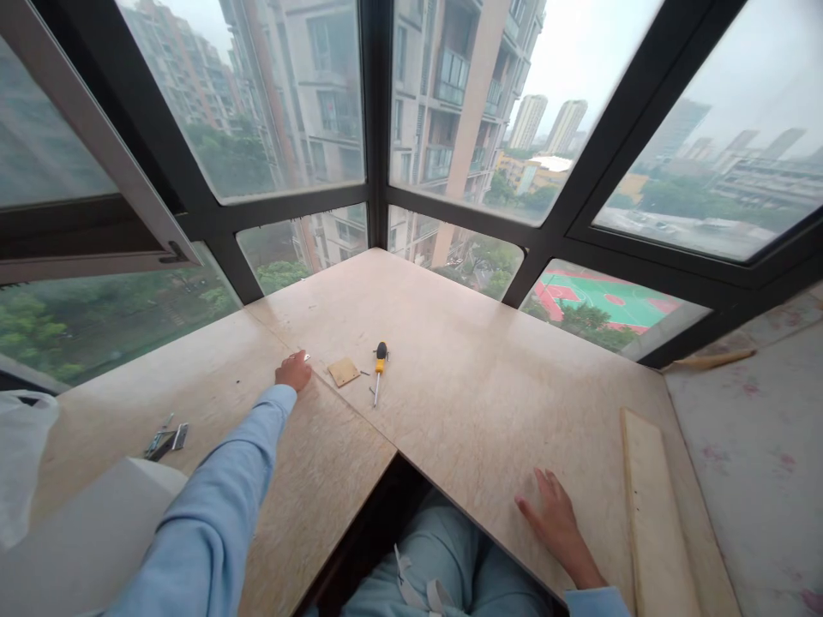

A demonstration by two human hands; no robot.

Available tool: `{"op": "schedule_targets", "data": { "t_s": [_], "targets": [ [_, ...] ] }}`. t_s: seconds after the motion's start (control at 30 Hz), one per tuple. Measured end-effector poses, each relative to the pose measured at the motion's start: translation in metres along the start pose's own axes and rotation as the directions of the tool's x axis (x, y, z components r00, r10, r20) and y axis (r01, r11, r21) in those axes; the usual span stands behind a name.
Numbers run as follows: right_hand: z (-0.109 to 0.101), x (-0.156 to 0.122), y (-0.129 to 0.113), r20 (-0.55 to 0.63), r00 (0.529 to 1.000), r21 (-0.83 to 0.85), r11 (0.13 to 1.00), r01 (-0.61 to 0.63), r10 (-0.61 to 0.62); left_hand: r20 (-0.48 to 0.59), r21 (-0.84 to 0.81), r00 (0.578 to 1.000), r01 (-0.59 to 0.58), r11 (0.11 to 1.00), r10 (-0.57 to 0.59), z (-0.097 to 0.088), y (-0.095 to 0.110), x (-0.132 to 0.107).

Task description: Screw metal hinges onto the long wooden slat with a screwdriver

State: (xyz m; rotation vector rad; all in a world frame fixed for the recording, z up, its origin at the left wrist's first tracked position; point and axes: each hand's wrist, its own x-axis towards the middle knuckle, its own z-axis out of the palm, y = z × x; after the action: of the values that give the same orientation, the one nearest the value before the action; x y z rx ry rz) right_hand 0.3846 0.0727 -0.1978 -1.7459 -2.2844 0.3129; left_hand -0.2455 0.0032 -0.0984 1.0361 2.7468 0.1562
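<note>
My left hand (294, 371) reaches forward onto the beige stone-patterned counter (463, 377), close to the seam in its surface. Its fingers are closed, and a tiny pale, shiny bit shows at the fingertips, too small to name. Just right of it lies a small square piece of wood (343, 372). Beyond that is a screwdriver (381, 364) with a yellow and black handle, its shaft pointing towards me. A few small screws (364, 373) lie around these two. My right hand (553, 514) rests open near the counter's front edge, fingers spread, holding nothing.
Metal fittings (168, 439) lie at the left, behind a white sheet-like object (96, 536) and a white plastic bag (29, 463). A wooden plank (652, 506) lies along the right wall. Dark-framed windows (379, 128) enclose the counter; an opened sash (96, 146) leans in at upper left.
</note>
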Motion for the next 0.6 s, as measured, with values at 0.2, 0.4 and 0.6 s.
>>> {"op": "schedule_targets", "data": {
  "t_s": [0.2, 0.4, 0.6],
  "targets": [
    [0.008, -0.016, -0.009, -0.084, 0.995, -0.033, 0.998, 0.058, -0.061, -0.004, 0.029, 0.999, -0.033, 0.999, 0.033, -0.002, -0.015, 0.006],
    [-0.004, -0.026, -0.034, -0.238, 0.970, -0.025, 0.998, 0.052, -0.057, -0.028, 0.112, 0.998, -0.054, 0.992, 0.057, -0.004, -0.007, 0.010],
    [-0.014, -0.026, -0.037, -0.298, 0.945, 0.293, 0.955, -0.046, 0.137, 0.027, 0.278, 0.992, -0.124, 0.953, 0.121, -0.010, 0.003, 0.011]
  ]
}}
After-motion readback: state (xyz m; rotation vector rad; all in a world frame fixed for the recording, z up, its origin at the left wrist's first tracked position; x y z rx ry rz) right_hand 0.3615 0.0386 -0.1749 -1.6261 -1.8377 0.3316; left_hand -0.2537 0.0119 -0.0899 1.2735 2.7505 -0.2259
